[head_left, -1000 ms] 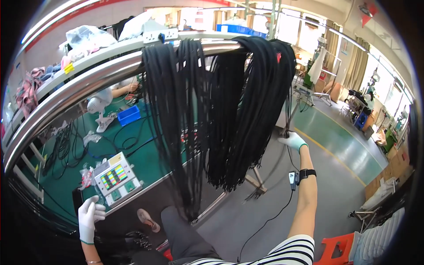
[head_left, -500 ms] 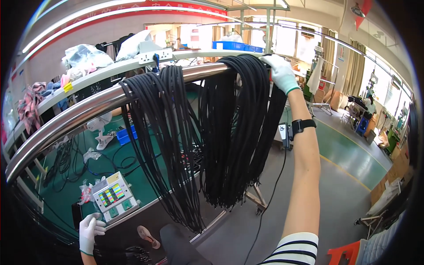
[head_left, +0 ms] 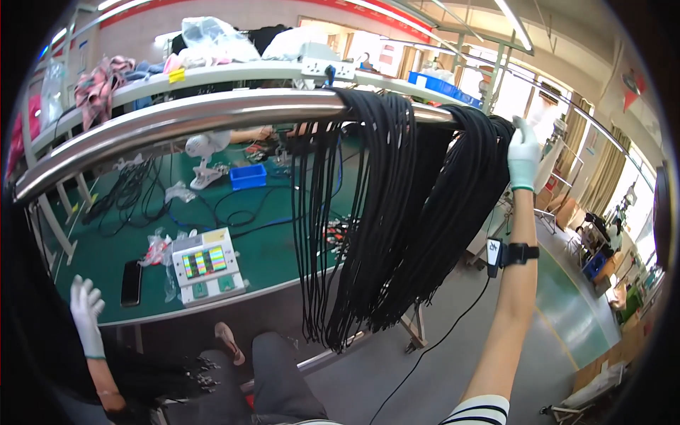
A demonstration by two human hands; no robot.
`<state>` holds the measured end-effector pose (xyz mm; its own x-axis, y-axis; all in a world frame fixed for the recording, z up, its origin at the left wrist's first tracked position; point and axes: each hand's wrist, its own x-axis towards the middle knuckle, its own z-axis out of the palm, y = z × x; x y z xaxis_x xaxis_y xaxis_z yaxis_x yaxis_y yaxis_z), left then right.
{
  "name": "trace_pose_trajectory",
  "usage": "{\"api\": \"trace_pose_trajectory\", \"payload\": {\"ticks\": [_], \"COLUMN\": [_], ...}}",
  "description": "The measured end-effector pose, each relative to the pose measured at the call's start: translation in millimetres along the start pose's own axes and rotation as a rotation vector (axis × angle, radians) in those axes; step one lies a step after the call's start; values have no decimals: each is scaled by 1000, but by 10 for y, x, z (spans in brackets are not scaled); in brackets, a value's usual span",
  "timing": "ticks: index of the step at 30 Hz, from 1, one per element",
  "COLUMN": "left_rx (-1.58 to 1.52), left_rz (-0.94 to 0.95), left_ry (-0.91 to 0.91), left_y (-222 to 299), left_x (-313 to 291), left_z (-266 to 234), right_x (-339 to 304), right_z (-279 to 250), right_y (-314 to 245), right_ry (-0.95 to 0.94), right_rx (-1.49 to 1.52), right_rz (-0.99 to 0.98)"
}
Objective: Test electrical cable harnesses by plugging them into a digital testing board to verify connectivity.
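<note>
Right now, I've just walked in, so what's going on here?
Black cords hang over a metal rail, and the person's gloved right hand is up at their right edge; whether it grips any is unclear. The left hand is open and looks empty, near a dark phone that lies beside a white device on the green table.
</note>
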<state>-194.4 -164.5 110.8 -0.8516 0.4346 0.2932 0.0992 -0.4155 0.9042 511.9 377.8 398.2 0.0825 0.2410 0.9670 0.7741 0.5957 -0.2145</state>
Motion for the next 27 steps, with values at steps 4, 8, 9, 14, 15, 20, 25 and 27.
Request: {"api": "trace_pose_trajectory", "payload": {"ticks": [4,8,9,14,15,20,25,27], "left_rx": [369,456,500,665,661,598,657,668], "left_rz": [40,-274,-237,-28,5,36,146,253], "left_ry": [265,-209,-309,-582,-666,-815,-833,-765], "left_y": [216,196,209,177,213,230,442,627], "left_x": [-108,-547,-646,-955,-1005,-1193,-1240,-1281], "left_z": [95,910,1074,1615,1725,1884,1999,2059], "right_x": [-177,-609,-690,-617,-484,-567,-538,-680], "right_z": [-349,-398,-356,-150,51,194,12,-91], "right_y": [-1123,-2001,-2147,-2593,-2486,-2844,-2762,-2478], "right_ry": [29,-170,-176,-130,-94,83,33,-8], "right_rx": [245,547,638,477,213,96,461,622], "right_rz": [-130,-270,-275,-468,-674,-978,-843,-430]}}
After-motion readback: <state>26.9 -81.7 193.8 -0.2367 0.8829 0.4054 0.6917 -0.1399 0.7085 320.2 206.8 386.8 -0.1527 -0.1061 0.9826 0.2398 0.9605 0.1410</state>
